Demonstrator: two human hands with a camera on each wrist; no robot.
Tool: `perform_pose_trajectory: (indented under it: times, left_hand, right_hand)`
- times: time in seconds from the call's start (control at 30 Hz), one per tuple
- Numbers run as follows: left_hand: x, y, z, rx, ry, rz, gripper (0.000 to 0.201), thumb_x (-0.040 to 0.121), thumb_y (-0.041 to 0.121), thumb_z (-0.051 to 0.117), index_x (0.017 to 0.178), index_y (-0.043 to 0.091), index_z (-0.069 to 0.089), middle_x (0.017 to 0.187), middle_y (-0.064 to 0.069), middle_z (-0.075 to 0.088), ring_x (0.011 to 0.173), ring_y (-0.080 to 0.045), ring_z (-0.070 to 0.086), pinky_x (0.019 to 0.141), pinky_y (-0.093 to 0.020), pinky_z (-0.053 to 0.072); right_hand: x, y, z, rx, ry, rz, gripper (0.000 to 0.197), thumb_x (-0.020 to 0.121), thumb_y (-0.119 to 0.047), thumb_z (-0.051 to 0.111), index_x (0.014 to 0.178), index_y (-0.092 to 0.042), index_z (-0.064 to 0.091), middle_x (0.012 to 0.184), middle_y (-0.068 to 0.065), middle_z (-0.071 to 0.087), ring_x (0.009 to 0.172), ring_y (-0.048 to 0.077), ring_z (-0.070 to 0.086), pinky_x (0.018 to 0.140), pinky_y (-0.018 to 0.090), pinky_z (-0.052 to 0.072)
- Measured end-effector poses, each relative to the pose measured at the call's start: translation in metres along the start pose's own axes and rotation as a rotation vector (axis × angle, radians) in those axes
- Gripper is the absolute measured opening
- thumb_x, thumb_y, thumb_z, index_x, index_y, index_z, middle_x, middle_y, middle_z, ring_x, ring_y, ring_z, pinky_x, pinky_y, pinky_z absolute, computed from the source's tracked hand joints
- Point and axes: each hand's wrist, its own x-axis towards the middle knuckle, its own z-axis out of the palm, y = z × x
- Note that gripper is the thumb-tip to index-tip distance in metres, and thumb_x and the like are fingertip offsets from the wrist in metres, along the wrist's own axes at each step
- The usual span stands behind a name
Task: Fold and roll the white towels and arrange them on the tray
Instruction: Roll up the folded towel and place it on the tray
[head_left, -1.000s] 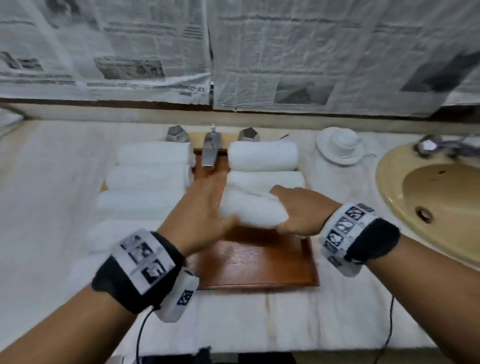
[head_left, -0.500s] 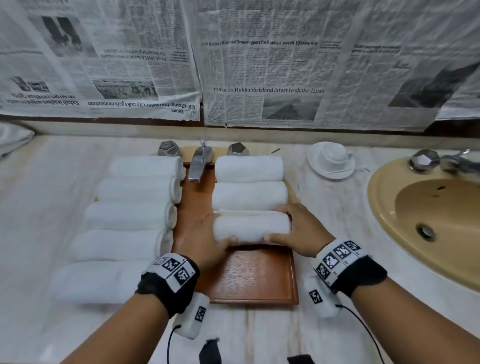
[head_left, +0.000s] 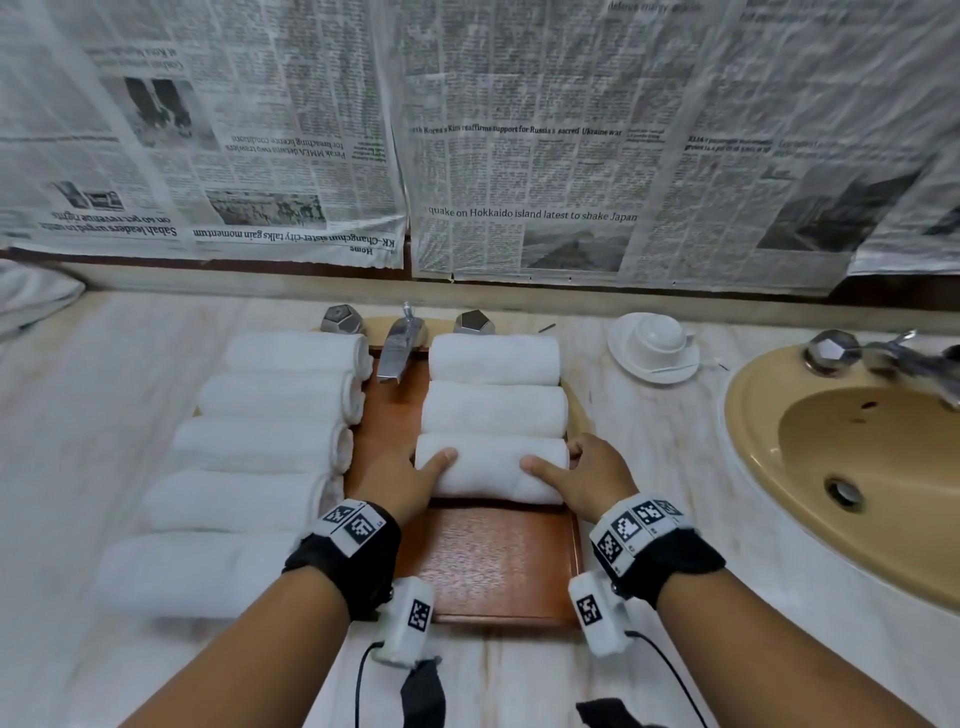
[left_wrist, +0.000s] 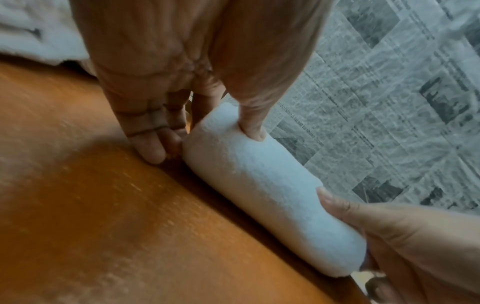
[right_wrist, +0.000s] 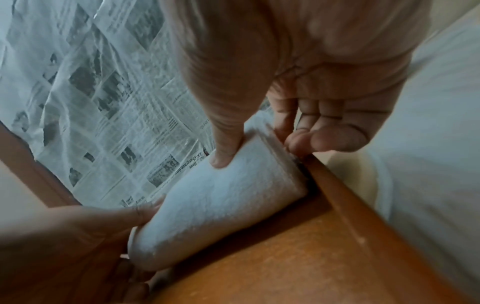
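Head view: L hand (head_left: 402, 480) + R hand (head_left: 589, 478) grip rolled towel (head_left: 491, 467) on tray (head_left: 493, 561).

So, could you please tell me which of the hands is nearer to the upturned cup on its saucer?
Right. The right hand grips the rolled towel's end on the cup's side of the tray; the left hand grips the opposite end, farther away.
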Motion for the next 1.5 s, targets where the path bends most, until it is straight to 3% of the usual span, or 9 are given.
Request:
perform_pose_trajectory:
  times: [0.2, 0.37, 0.47, 0.57, 0.77, 0.93, 1.27, 1.4, 1.5]
  left_hand:
    - [-0.003, 0.005, -0.001, 0.002, 0.007, -0.010, 0.057, 0.093, 0.055, 0.055, 0.128, 0.011, 0.061, 0.123, -0.010, 0.066, 0.112, -0.027, 0.060, 0.091, -0.027, 0.040]
    - [-0.010, -0.001, 0.000, -0.001, 0.051, -0.029, 0.058, 0.088, 0.058, 0.060, 0.121, 0.011, 0.063, 0.111, -0.007, 0.069, 0.093, -0.020, 0.060, 0.083, -0.029, 0.044]
    - [-0.011, -0.002, 0.002, 0.049, 0.073, -0.030, 0.062, 0.087, 0.061, 0.059, 0.122, 0.010, 0.063, 0.111, -0.009, 0.070, 0.098, -0.025, 0.063, 0.083, -0.030, 0.045]
    - [-0.010, 0.001, 0.003, 0.070, 0.079, -0.053, 0.066, 0.087, 0.063, 0.058, 0.124, 0.008, 0.061, 0.116, -0.011, 0.068, 0.104, -0.029, 0.063, 0.086, -0.032, 0.047]
    - [-0.014, 0.009, 0.001, 0.254, 0.258, 0.186, 0.059, 0.086, 0.057, 0.060, 0.130, 0.020, 0.047, 0.126, -0.009, 0.057, 0.111, -0.028, 0.058, 0.095, -0.039, 0.049]
    - [-0.022, 0.011, 0.005, 0.597, 0.298, 0.517, 0.006, 0.086, 0.009, 0.063, 0.091, 0.010, 0.065, 0.100, -0.010, 0.058, 0.090, -0.034, 0.055, 0.064, -0.043, 0.051]
    - [-0.017, 0.013, -0.001, 0.640, 0.086, 0.460, 0.017, 0.088, 0.006, 0.051, 0.099, 0.011, 0.063, 0.097, -0.006, 0.063, 0.092, -0.029, 0.063, 0.078, -0.040, 0.051]
    - [-0.023, 0.015, -0.006, 0.511, 0.105, 0.406, 0.033, 0.090, 0.027, 0.065, 0.121, 0.015, 0.060, 0.131, -0.001, 0.053, 0.115, -0.022, 0.056, 0.099, -0.029, 0.042]
    - [-0.030, 0.005, -0.006, 0.403, 0.189, 0.300, 0.044, 0.084, 0.029, 0.072, 0.123, 0.021, 0.052, 0.133, -0.004, 0.050, 0.112, -0.021, 0.055, 0.089, -0.027, 0.042]
  right_hand:
    - [-0.004, -0.005, -0.003, -0.060, -0.007, -0.030, 0.051, 0.077, -0.058, 0.075, 0.106, -0.021, 0.055, 0.090, -0.011, 0.058, 0.078, 0.006, 0.055, 0.063, 0.023, 0.041]
    - [-0.020, 0.005, 0.006, -0.168, 0.219, -0.227, 0.059, 0.077, -0.047, 0.077, 0.121, -0.025, 0.045, 0.111, -0.004, 0.043, 0.092, 0.009, 0.043, 0.077, 0.024, 0.042]
    - [-0.030, 0.012, 0.013, -0.315, 0.254, -0.469, 0.027, 0.085, -0.020, 0.071, 0.110, -0.020, 0.061, 0.114, -0.002, 0.048, 0.099, 0.016, 0.049, 0.086, 0.033, 0.049]
    - [-0.034, 0.017, 0.020, -0.398, 0.268, -0.599, 0.022, 0.085, -0.004, 0.065, 0.102, -0.016, 0.072, 0.104, -0.002, 0.058, 0.095, 0.020, 0.054, 0.077, 0.040, 0.052]
    - [-0.033, 0.015, 0.014, -0.460, 0.225, -0.562, 0.042, 0.083, 0.004, 0.060, 0.115, -0.022, 0.067, 0.117, -0.006, 0.059, 0.105, 0.019, 0.054, 0.085, 0.033, 0.048]
    - [-0.032, 0.016, 0.012, -0.450, 0.198, -0.526, 0.046, 0.086, 0.004, 0.056, 0.122, -0.023, 0.064, 0.124, -0.007, 0.058, 0.111, 0.019, 0.051, 0.091, 0.034, 0.047]
    - [-0.032, 0.021, 0.001, -0.419, 0.050, -0.532, 0.054, 0.085, -0.001, 0.053, 0.133, -0.026, 0.059, 0.134, -0.008, 0.052, 0.117, 0.020, 0.050, 0.101, 0.033, 0.043]
    - [-0.032, 0.020, -0.006, -0.406, 0.053, -0.534, 0.051, 0.086, -0.008, 0.057, 0.134, -0.026, 0.058, 0.137, -0.006, 0.046, 0.120, 0.019, 0.047, 0.103, 0.037, 0.044]
    - [-0.033, 0.029, -0.003, -0.365, 0.100, -0.484, 0.054, 0.086, -0.009, 0.059, 0.136, -0.028, 0.054, 0.144, -0.003, 0.037, 0.122, 0.021, 0.048, 0.102, 0.038, 0.046]
